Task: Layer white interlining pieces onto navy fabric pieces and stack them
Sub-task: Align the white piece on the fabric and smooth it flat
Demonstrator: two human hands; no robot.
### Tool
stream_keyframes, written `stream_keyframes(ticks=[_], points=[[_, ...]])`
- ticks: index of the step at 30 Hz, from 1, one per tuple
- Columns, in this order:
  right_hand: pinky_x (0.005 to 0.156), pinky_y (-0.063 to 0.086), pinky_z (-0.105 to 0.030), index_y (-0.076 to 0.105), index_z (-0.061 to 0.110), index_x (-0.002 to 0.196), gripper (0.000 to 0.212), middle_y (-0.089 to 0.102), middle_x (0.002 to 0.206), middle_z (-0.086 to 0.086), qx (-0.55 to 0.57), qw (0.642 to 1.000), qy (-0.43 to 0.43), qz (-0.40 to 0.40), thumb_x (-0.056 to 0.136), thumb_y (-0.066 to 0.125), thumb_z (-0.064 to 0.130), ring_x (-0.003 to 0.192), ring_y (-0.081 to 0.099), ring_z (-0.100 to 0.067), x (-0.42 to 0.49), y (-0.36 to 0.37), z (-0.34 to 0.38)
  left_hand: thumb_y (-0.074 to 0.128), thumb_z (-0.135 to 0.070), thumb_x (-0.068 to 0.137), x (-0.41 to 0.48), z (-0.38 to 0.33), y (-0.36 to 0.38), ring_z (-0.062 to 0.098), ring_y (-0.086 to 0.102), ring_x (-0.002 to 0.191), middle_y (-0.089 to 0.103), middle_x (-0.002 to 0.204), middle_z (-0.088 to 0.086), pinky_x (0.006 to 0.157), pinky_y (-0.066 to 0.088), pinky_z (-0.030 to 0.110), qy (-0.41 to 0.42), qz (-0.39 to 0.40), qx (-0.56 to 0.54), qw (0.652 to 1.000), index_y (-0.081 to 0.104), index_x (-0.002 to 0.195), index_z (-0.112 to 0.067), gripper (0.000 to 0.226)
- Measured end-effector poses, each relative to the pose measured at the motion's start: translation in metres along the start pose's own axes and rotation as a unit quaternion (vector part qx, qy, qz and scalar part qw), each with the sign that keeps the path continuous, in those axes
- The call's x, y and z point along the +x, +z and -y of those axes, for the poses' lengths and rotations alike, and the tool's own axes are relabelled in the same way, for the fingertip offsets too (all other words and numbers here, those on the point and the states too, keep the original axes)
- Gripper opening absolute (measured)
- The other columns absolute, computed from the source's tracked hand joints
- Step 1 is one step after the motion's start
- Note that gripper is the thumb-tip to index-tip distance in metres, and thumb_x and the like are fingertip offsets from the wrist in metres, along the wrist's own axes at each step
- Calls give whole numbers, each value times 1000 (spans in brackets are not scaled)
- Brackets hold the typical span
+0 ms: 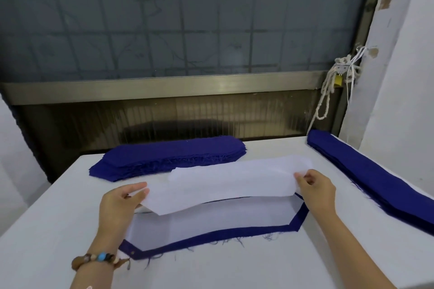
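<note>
White interlining (pixel 223 183): lifted off the table, sagging mid-span
Left hand (pixel 117 204): pinches one end
Right hand (pixel 317 189): pinches the other
Navy piece (pixel 211 233): beneath, already white-topped — layering step; next likely lower, square edges

We are seeing a white desk (pixel 234 270) carrying three navy lots. A stack of navy pieces (pixel 173 155) is lying at the back, left of centre. A second navy stack (pixel 375 178) is running along the right edge, well apart from it. Near the front a navy piece (pixel 211 236) is lying flat, frayed threads trailing, with a white interlining piece (pixel 199 220) covering it, leaving only a navy border showing.
</note>
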State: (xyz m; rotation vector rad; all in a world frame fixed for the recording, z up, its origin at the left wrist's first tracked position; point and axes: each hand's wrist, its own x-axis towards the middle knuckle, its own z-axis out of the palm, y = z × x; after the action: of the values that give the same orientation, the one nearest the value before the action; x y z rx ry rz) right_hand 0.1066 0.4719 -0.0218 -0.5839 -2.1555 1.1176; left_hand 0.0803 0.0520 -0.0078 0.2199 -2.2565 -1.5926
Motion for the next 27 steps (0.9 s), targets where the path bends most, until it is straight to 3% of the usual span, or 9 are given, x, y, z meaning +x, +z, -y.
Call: stream_keyframes(ticks=[6,12,16,18,21,24,27], points=[[54,35,-28,44,4,63,36,56,61,-14,-14,999,2,38,89,65,19,56,41,-20,-27,-4,-2,74,-11,84,-14,16,-25,20,60,96,69,97,-2,88,47,35,-9,20,24,999,75,94,-22,14],[52,28,-29,36,11,60,38,43,55,-3,-48,997,-8,67,86,64,13,54,33,-16,-38,-7,-5,76,-10,83,-22,38,-35,33,69,79,75,78,5,72,53,34,-36,50,-13,998,78,93,-17,13],[50,28,-27,36,13,59,38,40,54,2,-79,993,-9,85,83,66,12,52,33,-15,-41,-7,-8,74,-10,85,-23,41,-34,27,63,66,71,68,6,56,46,11,-5,35,38,999,78,94,-19,14],[51,30,-27,40,11,60,34,43,55,1,-84,992,-9,96,81,67,10,52,35,-14,-42,-7,-7,72,-9,86,-26,39,-33,24,59,60,68,63,11,50,41,6,10,31,63,997,78,96,-18,14],[51,31,-26,44,11,62,30,46,57,1,-89,991,-13,101,80,67,9,53,38,-14,-41,-8,-5,69,-9,89,-31,33,-32,17,59,60,68,66,2,55,42,3,32,30,87,995,77,98,-15,14],[50,28,-29,37,11,62,35,41,56,0,-114,988,-24,105,80,66,10,52,33,-15,-40,-7,-6,74,-12,85,-36,26,-32,10,53,65,59,69,-7,60,44,12,35,30,110,993,76,101,-16,17],[52,33,-25,48,9,72,24,49,63,0,-104,990,-9,98,86,63,20,57,42,-14,-39,-5,-7,77,-10,81,-38,24,-33,12,53,69,58,74,-6,62,42,14,38,39,140,989,75,105,-15,25]])
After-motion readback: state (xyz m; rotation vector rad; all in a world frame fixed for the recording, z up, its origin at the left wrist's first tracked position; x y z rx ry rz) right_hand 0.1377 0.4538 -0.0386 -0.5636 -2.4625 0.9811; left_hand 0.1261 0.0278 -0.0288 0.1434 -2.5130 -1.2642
